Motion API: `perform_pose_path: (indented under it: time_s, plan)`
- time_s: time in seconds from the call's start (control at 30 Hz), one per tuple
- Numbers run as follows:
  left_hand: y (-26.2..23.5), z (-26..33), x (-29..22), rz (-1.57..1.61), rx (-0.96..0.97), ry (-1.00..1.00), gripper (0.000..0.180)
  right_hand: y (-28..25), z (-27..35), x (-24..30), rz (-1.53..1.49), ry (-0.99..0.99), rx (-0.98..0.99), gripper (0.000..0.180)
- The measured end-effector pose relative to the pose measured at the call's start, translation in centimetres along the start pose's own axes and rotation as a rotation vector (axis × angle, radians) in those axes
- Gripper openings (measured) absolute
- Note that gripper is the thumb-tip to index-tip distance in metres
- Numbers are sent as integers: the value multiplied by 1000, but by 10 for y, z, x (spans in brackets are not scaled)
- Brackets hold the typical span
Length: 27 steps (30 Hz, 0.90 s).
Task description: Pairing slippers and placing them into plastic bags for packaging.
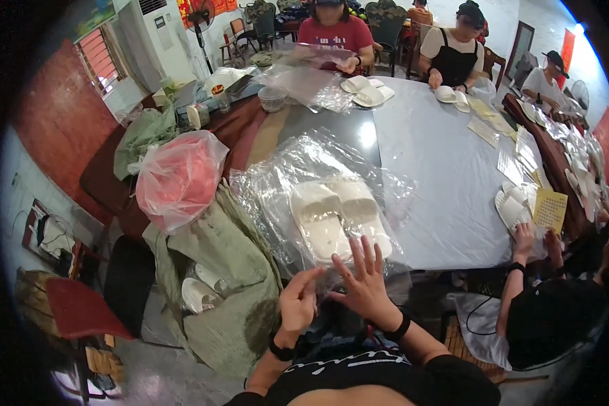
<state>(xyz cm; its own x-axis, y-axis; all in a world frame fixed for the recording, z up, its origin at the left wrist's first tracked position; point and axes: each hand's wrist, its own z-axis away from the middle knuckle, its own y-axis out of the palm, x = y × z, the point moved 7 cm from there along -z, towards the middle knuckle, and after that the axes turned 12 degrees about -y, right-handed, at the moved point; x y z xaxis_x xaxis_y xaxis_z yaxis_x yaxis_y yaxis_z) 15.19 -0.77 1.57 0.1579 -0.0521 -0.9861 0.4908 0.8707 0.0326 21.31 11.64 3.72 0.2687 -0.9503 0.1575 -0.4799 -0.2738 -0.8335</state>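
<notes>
A pair of white slippers [318, 227] lies inside a clear plastic bag [260, 186] on the near edge of the table, soles down and side by side. My left hand [299, 298] is closed at the bag's near left corner, its fingers pressed together on the plastic film. Spread fingers show on my right hand [367, 281], which rests palm down at the bag's near end, fingertips by the heels of the slippers. Nothing is gripped in that hand.
Beside my left leg a green woven sack [243, 284] holds more white slippers [199, 291]. A pink bundle in plastic [183, 179] sits above it. Co-workers handle slippers [369, 91] and bags around the table; at right, a person's hands touch slippers [514, 206] by yellow cards [549, 210].
</notes>
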Motion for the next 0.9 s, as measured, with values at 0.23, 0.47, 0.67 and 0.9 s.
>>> perform_pose_path:
  time_s: [0.23,0.47,0.67,0.9]
  plan:
    - [10,24,-21,-86,197,226,24,6,4,-9,-109,120,-154,96]
    - [14,41,-36,-313,264,491,35,-15,-5,-14,-82,107,-217,45]
    - [-10,41,-26,-529,-9,349,68,-24,6,-36,-251,227,-371,35]
    - [-96,17,-2,-1381,-723,-48,95,-33,8,-40,-408,209,-629,37]
